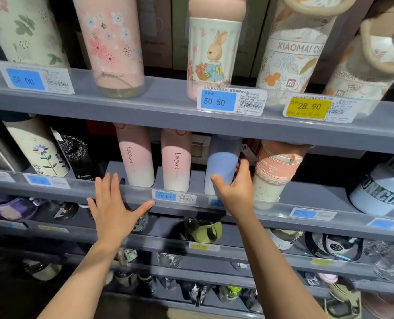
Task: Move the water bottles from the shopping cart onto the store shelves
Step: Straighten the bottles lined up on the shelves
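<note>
Presently the right hand (234, 188) was wrapped round the lower body of the blue bottle (222, 168), thumb across its front and fingers behind. That bottle stood upright on the middle shelf (306, 194), long axis vertical, directly ahead of the hand and just beside the nearer pink bottle (176, 162). A patterned cup (275, 171) stood close on its other side. The left hand (113, 204) lay flat and spread against the shelf's front rail, grasping nothing, farther from the bottle. Judgement: release falls to the right hand
</note>
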A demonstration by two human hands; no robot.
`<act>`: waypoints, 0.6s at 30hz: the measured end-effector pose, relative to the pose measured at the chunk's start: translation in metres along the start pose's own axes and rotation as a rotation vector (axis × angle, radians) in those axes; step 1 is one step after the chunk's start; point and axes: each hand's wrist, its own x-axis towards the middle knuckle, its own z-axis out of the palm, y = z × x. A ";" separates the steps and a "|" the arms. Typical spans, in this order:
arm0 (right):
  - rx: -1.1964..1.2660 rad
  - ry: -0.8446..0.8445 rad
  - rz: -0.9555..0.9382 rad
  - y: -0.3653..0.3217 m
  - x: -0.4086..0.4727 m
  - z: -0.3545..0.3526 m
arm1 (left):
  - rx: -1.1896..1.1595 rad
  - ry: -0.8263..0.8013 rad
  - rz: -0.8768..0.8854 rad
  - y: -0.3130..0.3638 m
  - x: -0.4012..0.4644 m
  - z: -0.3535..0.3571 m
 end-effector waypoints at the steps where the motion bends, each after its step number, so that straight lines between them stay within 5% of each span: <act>1: -0.021 0.009 -0.013 0.000 0.001 0.002 | 0.001 -0.002 0.001 -0.001 0.000 0.001; 9: -0.105 0.163 0.015 0.002 -0.004 0.022 | 0.039 -0.013 0.039 -0.006 -0.002 0.001; 18: 0.103 -0.113 0.144 0.006 0.006 -0.002 | 0.003 -0.011 0.077 -0.011 0.000 0.000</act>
